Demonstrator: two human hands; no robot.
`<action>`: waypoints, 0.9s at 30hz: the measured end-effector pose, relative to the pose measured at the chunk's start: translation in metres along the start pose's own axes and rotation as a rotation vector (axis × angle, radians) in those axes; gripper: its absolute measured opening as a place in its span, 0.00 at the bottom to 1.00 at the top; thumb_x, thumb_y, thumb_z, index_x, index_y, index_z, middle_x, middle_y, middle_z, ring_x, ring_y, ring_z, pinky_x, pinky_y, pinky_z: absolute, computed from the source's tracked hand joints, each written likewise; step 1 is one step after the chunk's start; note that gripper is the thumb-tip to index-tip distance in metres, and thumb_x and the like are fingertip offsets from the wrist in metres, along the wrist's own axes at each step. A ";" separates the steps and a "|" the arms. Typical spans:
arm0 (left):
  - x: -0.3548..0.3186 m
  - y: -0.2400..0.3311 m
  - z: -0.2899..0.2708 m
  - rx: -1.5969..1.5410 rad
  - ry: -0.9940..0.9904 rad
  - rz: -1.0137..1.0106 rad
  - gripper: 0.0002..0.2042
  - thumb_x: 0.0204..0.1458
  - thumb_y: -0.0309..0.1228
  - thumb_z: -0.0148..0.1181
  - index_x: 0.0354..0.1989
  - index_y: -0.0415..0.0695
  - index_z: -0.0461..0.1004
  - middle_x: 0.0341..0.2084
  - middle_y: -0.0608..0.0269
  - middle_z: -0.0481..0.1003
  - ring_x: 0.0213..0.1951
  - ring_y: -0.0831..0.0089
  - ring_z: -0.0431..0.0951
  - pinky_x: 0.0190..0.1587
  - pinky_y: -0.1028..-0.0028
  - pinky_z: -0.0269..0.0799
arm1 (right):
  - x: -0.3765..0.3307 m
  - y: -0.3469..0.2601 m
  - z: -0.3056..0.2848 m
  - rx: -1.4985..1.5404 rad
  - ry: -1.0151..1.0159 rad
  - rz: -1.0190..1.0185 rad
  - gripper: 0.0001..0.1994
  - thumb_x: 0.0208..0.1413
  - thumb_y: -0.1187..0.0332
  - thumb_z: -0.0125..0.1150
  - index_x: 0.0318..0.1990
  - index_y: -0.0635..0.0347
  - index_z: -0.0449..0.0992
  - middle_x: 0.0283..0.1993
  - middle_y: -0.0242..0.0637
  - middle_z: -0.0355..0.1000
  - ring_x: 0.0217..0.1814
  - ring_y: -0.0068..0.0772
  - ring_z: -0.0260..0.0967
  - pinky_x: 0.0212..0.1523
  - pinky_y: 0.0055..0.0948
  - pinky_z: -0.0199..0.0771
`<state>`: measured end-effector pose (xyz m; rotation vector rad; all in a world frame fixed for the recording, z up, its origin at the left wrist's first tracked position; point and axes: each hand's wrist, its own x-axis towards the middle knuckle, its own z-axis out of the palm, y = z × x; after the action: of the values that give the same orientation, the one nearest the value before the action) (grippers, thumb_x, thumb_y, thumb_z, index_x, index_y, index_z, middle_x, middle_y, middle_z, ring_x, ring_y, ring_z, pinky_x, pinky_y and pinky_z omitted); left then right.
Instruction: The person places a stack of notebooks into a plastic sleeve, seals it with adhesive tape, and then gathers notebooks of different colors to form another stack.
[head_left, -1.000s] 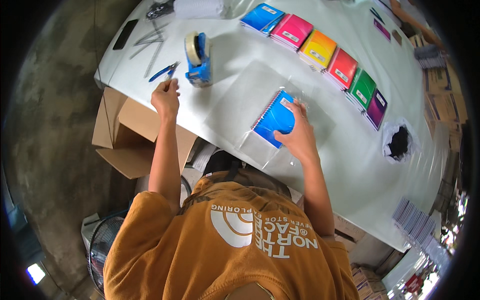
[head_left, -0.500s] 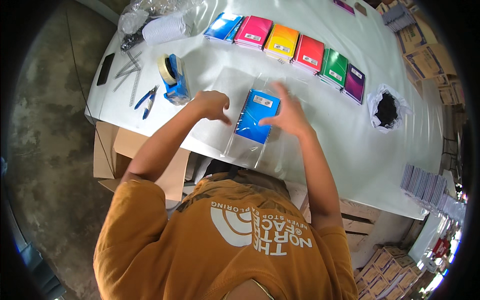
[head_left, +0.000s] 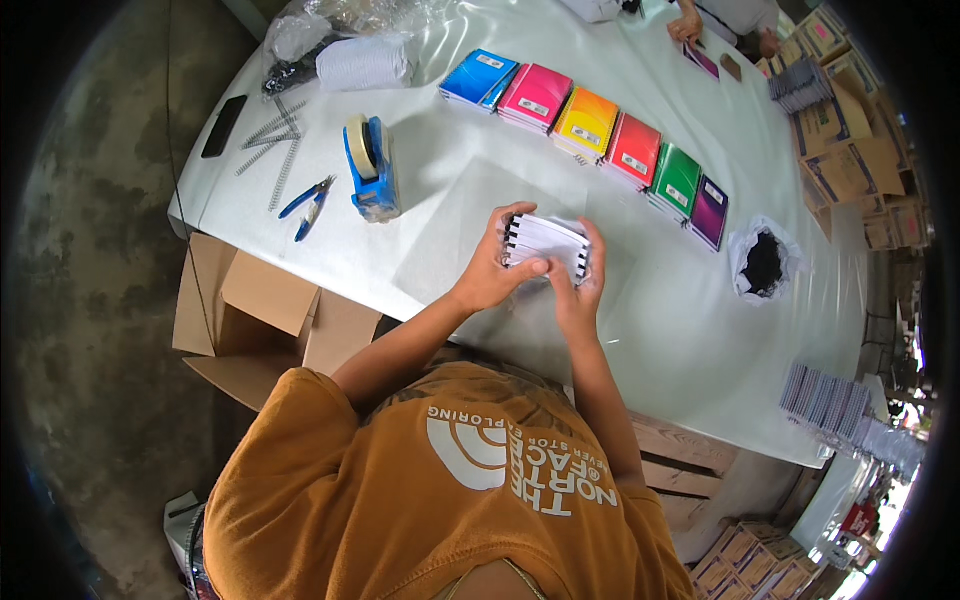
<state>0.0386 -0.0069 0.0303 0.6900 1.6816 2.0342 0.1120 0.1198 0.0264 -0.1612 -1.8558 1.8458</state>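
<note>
Over the near part of the table I hold a small stack of spiral notebooks (head_left: 547,240), turned so that its white page edges and black binding show. Clear plastic film seems to be drawn round it. My left hand (head_left: 487,268) grips the stack's left side and my right hand (head_left: 583,285) its right side, with both thumbs at the near edge. The covers are hidden from view. Beneath lies a clear plastic sheet (head_left: 430,245). To the left of my hands stands a blue tape dispenser (head_left: 374,185) with a roll of tape (head_left: 360,146).
Colored notebook stacks, among them a yellow one (head_left: 584,122), line the far side. Blue-handled cutters (head_left: 307,208), loose wire spirals (head_left: 282,160) and a phone (head_left: 224,127) lie left. A bag of black pieces (head_left: 764,264) stands right. Another person's hand (head_left: 686,27) is at the far edge.
The blue notebook lay on the film with both my hands apart and open above it. Now both hands hold the stack raised on edge. Another person has come into view at the far edge.
</note>
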 end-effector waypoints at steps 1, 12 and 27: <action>0.000 -0.011 -0.006 -0.027 -0.004 -0.029 0.44 0.42 0.51 0.67 0.61 0.37 0.50 0.48 0.56 0.63 0.53 0.68 0.63 0.57 0.69 0.58 | 0.004 0.006 -0.004 -0.204 -0.025 -0.104 0.24 0.54 0.65 0.59 0.56 0.65 0.64 0.55 0.40 0.62 0.57 0.36 0.56 0.58 0.37 0.56; 0.005 -0.011 -0.027 0.314 -0.128 0.112 0.49 0.40 0.49 0.68 0.64 0.37 0.45 0.59 0.48 0.56 0.61 0.61 0.57 0.62 0.66 0.51 | 0.006 0.015 -0.025 0.233 -0.182 0.013 0.54 0.35 0.59 0.76 0.66 0.66 0.42 0.62 0.43 0.55 0.63 0.37 0.55 0.58 0.34 0.61; -0.028 0.003 0.009 1.224 0.102 0.362 0.25 0.53 0.51 0.51 0.54 0.50 0.70 0.59 0.63 0.64 0.66 0.57 0.48 0.62 0.56 0.36 | 0.003 0.001 0.024 -0.764 0.346 -0.098 0.21 0.58 0.66 0.51 0.58 0.65 0.63 0.45 0.38 0.64 0.45 0.35 0.60 0.56 0.37 0.54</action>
<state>0.0665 -0.0169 0.0314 1.3125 2.9766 0.9846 0.0988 0.0995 0.0279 -0.5954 -2.1558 0.8886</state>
